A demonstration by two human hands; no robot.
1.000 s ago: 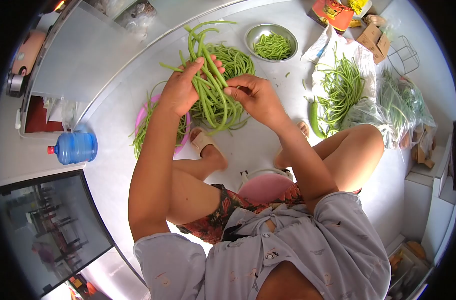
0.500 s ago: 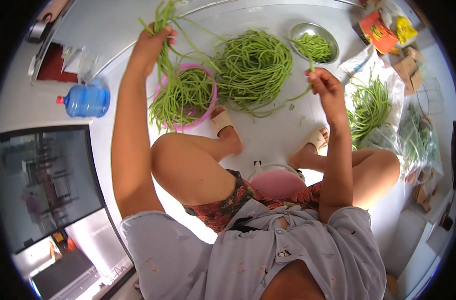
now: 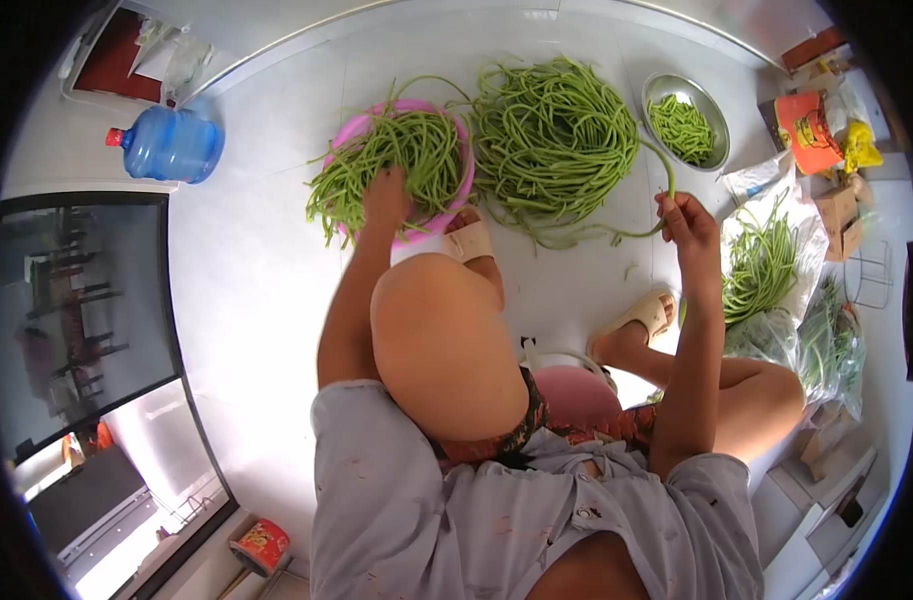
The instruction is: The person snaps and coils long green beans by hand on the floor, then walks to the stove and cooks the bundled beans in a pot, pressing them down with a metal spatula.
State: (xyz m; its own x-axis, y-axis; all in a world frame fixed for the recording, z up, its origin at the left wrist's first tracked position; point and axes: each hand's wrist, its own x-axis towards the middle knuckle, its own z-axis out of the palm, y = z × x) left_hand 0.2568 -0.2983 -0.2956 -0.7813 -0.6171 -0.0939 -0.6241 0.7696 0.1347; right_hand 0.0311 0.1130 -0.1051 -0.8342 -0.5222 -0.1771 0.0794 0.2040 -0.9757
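My left hand [image 3: 387, 198] reaches down onto the long beans [image 3: 432, 145] heaped in a pink basin [image 3: 467, 180]. Its fingers are mostly lost among the beans, so their grip does not show. In my right hand [image 3: 689, 218], thumb and fingers pinch the end of a single long bean [image 3: 669, 170], which hangs to the right of a big pile of long beans [image 3: 557, 140] on the floor. Short cut pieces of bean [image 3: 682, 130] lie in a metal bowl [image 3: 719, 110] beyond that hand.
More long beans [image 3: 762, 265] rest on a white sack at the right, beside plastic bags [image 3: 832, 345] and a cardboard box [image 3: 839, 222]. A blue water jug [image 3: 172, 145] lies at the left. My sandalled feet stand near the basin and pile.
My left hand has come down from above the basin with its bunch of beans, which now lies on the heap there. My right hand still pinches a bean; the view has shifted.
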